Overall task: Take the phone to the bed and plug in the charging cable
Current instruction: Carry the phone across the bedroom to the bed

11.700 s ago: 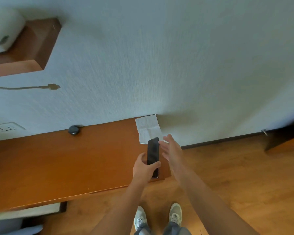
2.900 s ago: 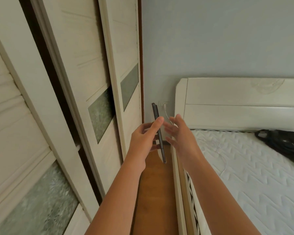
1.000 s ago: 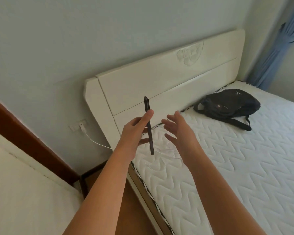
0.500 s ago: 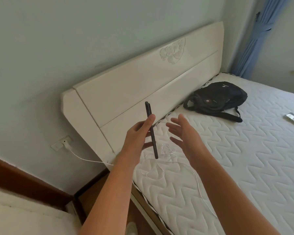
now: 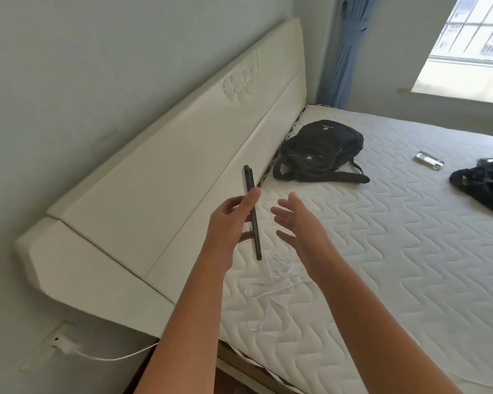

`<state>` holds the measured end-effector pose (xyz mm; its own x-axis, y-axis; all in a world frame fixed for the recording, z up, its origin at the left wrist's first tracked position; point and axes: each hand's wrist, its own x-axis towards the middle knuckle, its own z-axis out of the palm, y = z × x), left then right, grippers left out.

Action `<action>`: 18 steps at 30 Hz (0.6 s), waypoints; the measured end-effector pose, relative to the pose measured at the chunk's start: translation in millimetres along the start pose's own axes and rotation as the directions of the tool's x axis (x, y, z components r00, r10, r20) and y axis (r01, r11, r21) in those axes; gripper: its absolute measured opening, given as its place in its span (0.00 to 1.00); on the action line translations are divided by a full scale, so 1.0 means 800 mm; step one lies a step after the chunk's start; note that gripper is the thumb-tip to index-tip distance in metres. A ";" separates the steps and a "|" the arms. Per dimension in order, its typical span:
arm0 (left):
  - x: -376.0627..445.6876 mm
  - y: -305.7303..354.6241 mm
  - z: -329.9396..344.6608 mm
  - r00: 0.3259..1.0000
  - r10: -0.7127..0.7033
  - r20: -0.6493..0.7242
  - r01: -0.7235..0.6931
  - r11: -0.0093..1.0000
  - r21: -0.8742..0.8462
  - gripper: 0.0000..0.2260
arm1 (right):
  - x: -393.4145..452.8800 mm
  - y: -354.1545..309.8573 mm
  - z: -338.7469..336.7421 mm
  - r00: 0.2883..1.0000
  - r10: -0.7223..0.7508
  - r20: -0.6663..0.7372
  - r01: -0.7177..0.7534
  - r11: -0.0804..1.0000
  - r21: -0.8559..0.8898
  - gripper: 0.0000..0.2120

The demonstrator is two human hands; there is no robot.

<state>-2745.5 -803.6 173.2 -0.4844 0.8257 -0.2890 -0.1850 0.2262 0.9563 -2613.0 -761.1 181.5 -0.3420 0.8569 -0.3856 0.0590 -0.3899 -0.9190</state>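
Observation:
My left hand (image 5: 229, 223) grips a dark phone (image 5: 251, 206) edge-on and upright, above the near corner of the bed (image 5: 382, 251). My right hand (image 5: 299, 228) hovers just right of the phone with fingers spread, holding nothing. A thin white charging cable (image 5: 271, 294) lies in loose loops on the mattress right below both hands. It runs off the bed's edge to a white charger (image 5: 66, 346) plugged into a wall socket at the lower left. The cable's free end cannot be made out among the loops.
A white headboard (image 5: 182, 166) stands against the wall. A black backpack (image 5: 319, 150) lies by the headboard. A small flat device (image 5: 429, 160) and a dark bundle (image 5: 484, 183) lie further right on the mattress. A blue curtain (image 5: 345, 49) and a window (image 5: 473, 32) are behind.
The view has swung right and closer over the bed, so more of the mattress and the window show. Both hands keep the same pose, with the phone still upright in my left hand.

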 end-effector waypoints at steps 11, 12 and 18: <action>0.026 0.005 -0.003 0.991 -0.067 0.115 0.065 0.998 0.021 0.28 | 0.013 -0.006 0.014 0.995 -0.021 -0.100 0.020 1.000 -0.018 0.27; 0.021 0.003 -0.001 0.991 -0.063 0.119 0.061 0.998 0.016 0.28 | 0.010 -0.004 0.012 0.995 -0.031 -0.093 0.028 0.999 -0.026 0.28; -0.009 0.002 0.012 0.995 -0.046 0.089 0.044 0.999 0.025 0.35 | -0.003 -0.002 -0.005 0.996 -0.058 -0.060 0.057 0.998 -0.020 0.27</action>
<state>-2733.8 -804.2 177.5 -0.3977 0.8570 -0.3277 -0.1842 0.2753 0.9436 -2609.0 -761.0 183.7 -0.2880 0.8969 -0.3356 0.0582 -0.3334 -0.9410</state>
